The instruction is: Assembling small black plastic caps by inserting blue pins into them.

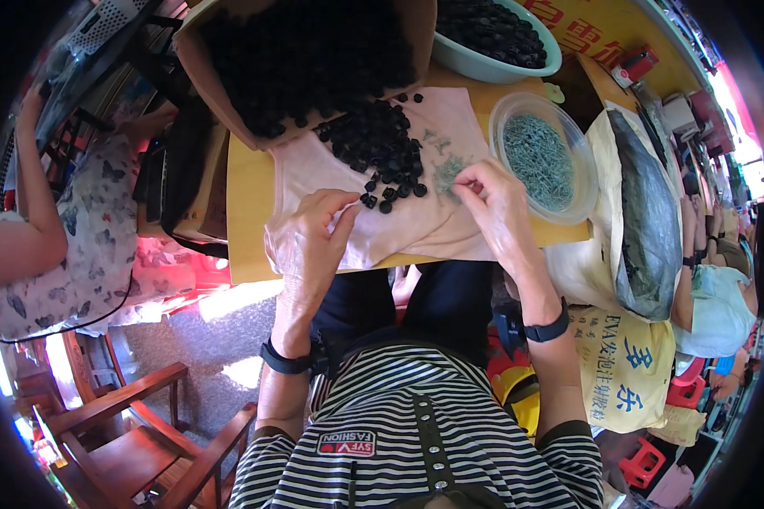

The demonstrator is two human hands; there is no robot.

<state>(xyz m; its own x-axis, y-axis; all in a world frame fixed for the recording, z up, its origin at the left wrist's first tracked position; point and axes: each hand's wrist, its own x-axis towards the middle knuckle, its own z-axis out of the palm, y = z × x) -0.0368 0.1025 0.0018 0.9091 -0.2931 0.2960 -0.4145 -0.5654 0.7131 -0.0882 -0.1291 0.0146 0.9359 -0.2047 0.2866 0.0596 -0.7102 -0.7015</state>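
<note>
A heap of small round black pieces [365, 140] spreads over a pale pink cloth [301, 182] on the table. My left hand [312, 242] is at the heap's near edge, thumb and forefinger a little apart beside the closest black pieces; nothing shows between them. To the right, my right hand [497, 204] has its thumb and fingertips drawn together at a small scatter of thin grey-green pin-like pieces [450, 172]. Whatever those fingertips hold is too small to make out. Just beyond that hand, a clear round tub [587, 182] holds many more of the thin pieces.
A tilted cardboard box [221, 97] full of black pieces opens onto the cloth. Behind it stands a pale basin [554, 64] of black pieces. An open sack [603, 178] leans at the table's right. Another person [59, 246] sits at left near a wooden chair [136, 424].
</note>
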